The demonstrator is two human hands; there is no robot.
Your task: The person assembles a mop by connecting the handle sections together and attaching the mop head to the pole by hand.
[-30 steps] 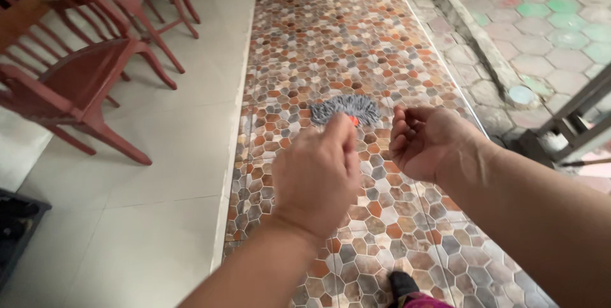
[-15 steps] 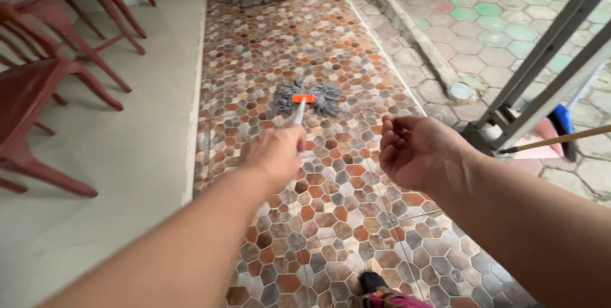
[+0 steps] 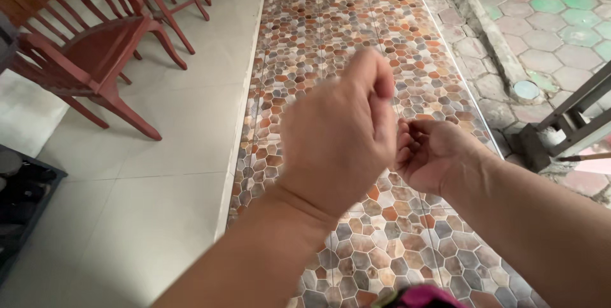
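Note:
My left hand (image 3: 337, 136) is raised in front of me as a closed fist, its back toward the camera. Half a second ago it gripped a mop handle; the fist now hides both handle and mop head. My right hand (image 3: 433, 155) sits just right of it, almost touching, palm turned left and fingers curled inward. Nothing shows inside it. Both forearms reach in from the bottom edge over the patterned hexagon-tile floor (image 3: 318, 41).
Red wooden chairs (image 3: 89, 53) stand at upper left on pale floor tiles (image 3: 159, 174). A dark rack (image 3: 19, 200) sits at the left edge. A stone kerb (image 3: 484, 28) and a grey metal frame (image 3: 573, 117) border the right side. Something pink (image 3: 423, 296) shows at the bottom.
My left fist has risen and come closer to the camera, now covering the grey mop head with its orange collar. The view has tilted slightly, and the right hand has moved closer to the left.

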